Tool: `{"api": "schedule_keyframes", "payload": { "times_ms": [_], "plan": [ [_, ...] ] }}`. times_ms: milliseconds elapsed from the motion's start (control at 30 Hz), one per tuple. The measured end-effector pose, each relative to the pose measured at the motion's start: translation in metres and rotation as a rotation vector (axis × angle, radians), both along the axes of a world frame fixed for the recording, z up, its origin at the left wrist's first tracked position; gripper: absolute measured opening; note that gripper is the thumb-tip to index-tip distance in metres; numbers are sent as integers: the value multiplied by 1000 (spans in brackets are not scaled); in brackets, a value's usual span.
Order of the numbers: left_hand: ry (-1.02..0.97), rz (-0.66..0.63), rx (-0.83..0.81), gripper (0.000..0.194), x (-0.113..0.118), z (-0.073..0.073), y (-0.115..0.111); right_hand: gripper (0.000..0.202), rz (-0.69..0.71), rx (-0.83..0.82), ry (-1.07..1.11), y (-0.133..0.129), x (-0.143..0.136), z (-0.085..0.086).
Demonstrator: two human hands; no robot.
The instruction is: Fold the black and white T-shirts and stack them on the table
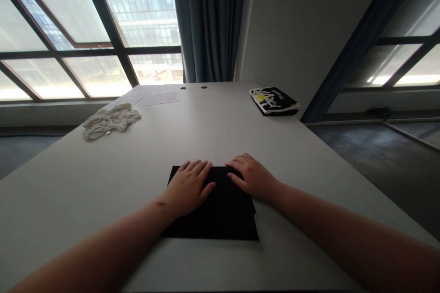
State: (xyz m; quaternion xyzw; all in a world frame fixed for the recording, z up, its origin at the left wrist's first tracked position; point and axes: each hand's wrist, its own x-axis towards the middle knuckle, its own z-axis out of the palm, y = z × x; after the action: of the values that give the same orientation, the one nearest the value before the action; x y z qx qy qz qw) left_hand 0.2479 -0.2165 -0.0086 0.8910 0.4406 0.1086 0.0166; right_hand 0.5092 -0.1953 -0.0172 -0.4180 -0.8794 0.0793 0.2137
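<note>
A flat black sheet-like item (220, 215) lies on the white table (192, 137) near its front edge. Its right side shows a small step, as if layers were slightly offset. My left hand (190, 186) rests flat on its upper left part, fingers spread. Across from it, my right hand (252, 176) lies over the upper right corner, palm down, with the thumb apart from the fingers. Both hands touch the black item, and neither is closed around anything.
A crumpled pale cloth (112, 121) lies at the table's left side, with white papers (160, 98) behind it. At the back right sits a black, white and yellow packet (275, 100). Windows and a blue curtain (209, 23) stand beyond the table.
</note>
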Motion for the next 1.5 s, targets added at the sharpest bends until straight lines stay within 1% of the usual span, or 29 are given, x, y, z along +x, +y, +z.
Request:
{"api": "schedule_keyframes", "payload": {
  "times_ms": [100, 200, 267, 367, 433, 500, 600, 667, 733, 800, 833, 900, 933, 967, 1000, 1067, 1167, 1267, 1367, 1500],
  "plan": [
    [9, -8, -89, 61, -4, -8, 6, 19, -101, -13, -18, 5, 5, -1],
    [-18, -37, -105, 60, -10, -10, 10, 11, -95, -78, 25, 7, 7, 0],
    [-26, -56, -115, 59, -12, -6, 10, 7, -94, -127, 100, 5, 5, 3],
    [-44, -33, -147, 56, -14, 8, 6, 12, -95, -286, 243, -3, 3, 12],
    [-84, -5, -183, 52, -13, 18, 2, 17, -55, -391, 321, -9, 3, 17],
    [-128, 2, -223, 47, -11, 26, -2, 19, 8, -436, 374, -13, 2, 20],
    [-124, -50, -298, 38, -7, 29, -6, 22, 60, -469, 437, -16, 1, 18],
    [-75, -70, -336, 35, -4, 27, -7, 25, 44, -539, 496, -14, 0, 14],
    [-22, -43, -346, 35, -2, 24, -6, 29, 23, -651, 589, -11, 0, 9],
    [14, 1, -338, 36, -3, 21, -3, 37, 46, -811, 701, -7, 3, 6],
    [23, 23, -331, 37, -4, 20, -1, 45, 75, -907, 744, -6, 4, 5],
    [18, 73, -309, 37, -7, 18, 3, 68, 152, -1093, 781, -6, 8, 5],
    [6, 99, -302, 37, -9, 17, 5, 79, 190, -1160, 777, -6, 10, 6],
    [-9, 123, -299, 37, -10, 16, 7, 85, 224, -1202, 762, -7, 12, 7],
    [-24, 140, -301, 37, -12, 15, 9, 88, 254, -1218, 743, -7, 12, 9],
    [-50, 152, -307, 38, -14, 13, 12, 83, 288, -1192, 689, -8, 12, 13],
    [-67, 142, -306, 38, -14, 12, 14, 68, 252, -1061, 567, -8, 7, 16],
    [-75, 144, -315, 39, -13, 12, 15, 62, 215, -966, 490, -7, 3, 15],
    [-89, 155, -330, 42, -14, 13, 16, 63, 204, -960, 514, -7, 2, 12],
    [-135, 136, -369, 46, -15, 16, 16, 70, 189, -1017, 582, -6, 4, 9]
  ]
}}
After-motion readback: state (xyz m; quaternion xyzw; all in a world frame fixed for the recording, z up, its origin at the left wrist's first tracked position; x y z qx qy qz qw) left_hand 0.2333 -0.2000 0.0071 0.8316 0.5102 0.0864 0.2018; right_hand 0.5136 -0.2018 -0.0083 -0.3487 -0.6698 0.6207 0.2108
